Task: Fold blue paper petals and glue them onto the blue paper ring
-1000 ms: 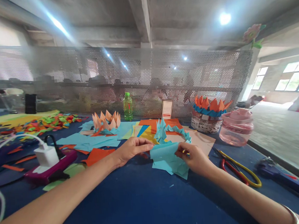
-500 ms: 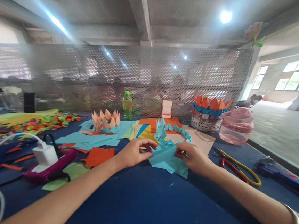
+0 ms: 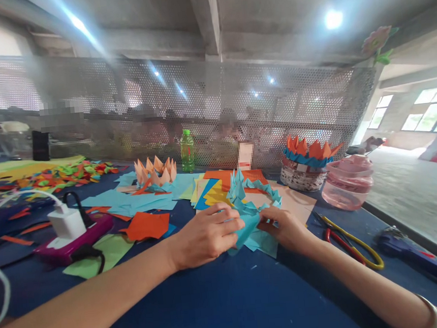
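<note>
Both of my hands meet over a light blue sheet of paper at the middle of the blue table. My left hand pinches the sheet's left side, fingers curled over it. Its right side is pinched by my right hand. More light blue sheets lie under the held one. Just behind my hands stands a spiky ring of folded light blue paper.
Scissors with red and yellow handles lie to the right, beside a pink lidded jar and a basket topped with orange paper points. A white charger on a purple power strip, loose coloured sheets and a green bottle occupy the left and back.
My left hand moved right, towards my right hand, and the blue sheet folded up between them. The view shifted slightly.
</note>
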`<action>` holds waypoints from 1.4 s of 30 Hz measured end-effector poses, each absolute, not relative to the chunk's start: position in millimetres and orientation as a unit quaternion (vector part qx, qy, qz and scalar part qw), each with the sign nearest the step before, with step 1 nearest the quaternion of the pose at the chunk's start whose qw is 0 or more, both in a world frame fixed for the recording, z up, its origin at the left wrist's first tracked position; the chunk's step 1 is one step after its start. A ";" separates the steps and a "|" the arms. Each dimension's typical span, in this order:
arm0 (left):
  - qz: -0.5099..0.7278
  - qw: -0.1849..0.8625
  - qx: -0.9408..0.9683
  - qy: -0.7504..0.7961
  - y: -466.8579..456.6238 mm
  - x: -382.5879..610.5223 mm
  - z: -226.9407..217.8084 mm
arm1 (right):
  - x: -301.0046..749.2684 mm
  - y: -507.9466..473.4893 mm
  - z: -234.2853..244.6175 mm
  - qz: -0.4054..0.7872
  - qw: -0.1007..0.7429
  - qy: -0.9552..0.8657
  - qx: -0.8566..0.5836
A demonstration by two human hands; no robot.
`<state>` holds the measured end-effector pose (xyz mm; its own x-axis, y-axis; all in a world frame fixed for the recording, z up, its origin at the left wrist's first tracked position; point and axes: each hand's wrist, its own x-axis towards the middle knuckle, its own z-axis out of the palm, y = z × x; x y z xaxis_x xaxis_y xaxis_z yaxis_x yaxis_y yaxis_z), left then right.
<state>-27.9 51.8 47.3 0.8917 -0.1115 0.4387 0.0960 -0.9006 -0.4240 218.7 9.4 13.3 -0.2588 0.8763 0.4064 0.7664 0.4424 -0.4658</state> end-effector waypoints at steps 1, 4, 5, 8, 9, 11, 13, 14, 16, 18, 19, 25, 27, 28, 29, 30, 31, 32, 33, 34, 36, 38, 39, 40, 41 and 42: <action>-0.225 0.223 -0.949 0.006 51.9 -27.1 45.8 | 219.2 9.7 13.0 0.086 0.314 -0.789 -0.521; -0.213 0.194 -0.958 0.000 54.7 -25.0 40.9 | 218.8 9.0 13.6 0.053 0.337 -0.797 -0.498; -0.211 0.176 -0.962 -0.004 55.8 -24.6 39.6 | 217.5 7.8 14.7 0.033 0.344 -0.803 -0.486; -0.205 0.122 -0.971 -0.022 57.4 -23.4 37.1 | 209.2 0.2 20.5 -0.023 0.315 -0.835 -0.451; -0.203 0.109 -0.973 -0.028 57.3 -23.1 36.7 | 205.4 -3.1 22.6 -0.032 0.291 -0.848 -0.441; -0.198 0.085 -0.976 -0.039 57.0 -22.4 36.4 | 198.0 -9.4 26.3 -0.049 0.255 -0.867 -0.425; -0.195 0.063 -0.978 -0.050 57.0 -21.7 36.1 | 192.8 -13.5 28.3 -0.061 0.237 -0.883 -0.402; -0.196 0.049 -0.978 -0.054 57.4 -21.5 35.9 | 191.6 -14.3 28.7 -0.066 0.234 -0.889 -0.389; -0.201 0.016 -0.978 -0.062 58.7 -21.2 35.0 | 192.4 -13.5 28.4 -0.075 0.233 -0.896 -0.369; -0.205 -0.018 -0.976 -0.071 59.9 -21.2 34.0 | 196.4 -10.5 27.5 -0.089 0.232 -0.898 -0.363; -0.206 -0.032 -0.975 -0.074 60.2 -21.3 33.6 | 199.1 -8.7 27.0 -0.098 0.232 -0.896 -0.366; -0.190 -0.043 -0.978 -0.071 58.6 -23.4 32.3 | 207.9 -5.2 25.6 -0.043 0.222 -0.886 -0.404; -0.183 -0.039 -0.980 -0.061 58.2 -24.3 31.9 | 207.5 -7.3 26.0 0.019 0.229 -0.886 -0.402; -0.181 -0.037 -0.981 -0.054 58.1 -24.6 31.7 | 207.3 -8.2 26.5 0.051 0.233 -0.886 -0.397; -0.180 -0.036 -0.982 -0.047 58.0 -24.8 31.5 | 207.3 -8.9 27.2 0.081 0.235 -0.886 -0.391; -0.179 -0.035 -0.982 -0.041 57.9 -25.0 31.5 | 207.6 -9.1 28.0 0.108 0.237 -0.885 -0.385; -0.177 -0.036 -0.983 -0.036 57.6 -25.0 31.5 | 208.2 -8.8 28.7 0.133 0.238 -0.883 -0.382; -0.176 -0.037 -0.983 -0.032 57.3 -24.9 31.6 | 209.2 -7.9 29.4 0.156 0.238 -0.879 -0.384; -0.173 -0.040 -0.984 -0.029 56.8 -24.9 31.8 | 210.4 -6.5 29.8 0.177 0.238 -0.872 -0.388; -0.170 -0.044 -0.984 -0.028 56.3 -24.8 32.0 | 211.8 -4.7 29.8 0.196 0.240 -0.865 -0.394; -0.163 -0.052 -0.985 -0.027 55.4 -24.6 32.5 | 214.9 -0.2 28.3 0.230 0.245 -0.852 -0.401; -0.160 -0.057 -0.985 -0.029 54.7 -24.4 32.6 | 217.6 4.3 25.2 0.256 0.254 -0.840 -0.405; -0.162 -0.058 -0.985 -0.030 54.6 -24.3 32.4 | 218.5 6.2 23.4 0.265 0.260 -0.834 -0.408; -0.165 -0.059 -0.984 -0.030 54.5 -24.2 32.1 | 218.9 7.6 21.7 0.270 0.266 -0.828 -0.414; -0.168 -0.059 -0.984 -0.030 54.5 -24.1 31.6 | 218.8 8.6 20.1 0.271 0.271 -0.822 -0.422; -0.172 -0.060 -0.983 -0.029 54.5 -24.0 31.1 | 218.0 9.1 18.8 0.268 0.276 -0.817 -0.429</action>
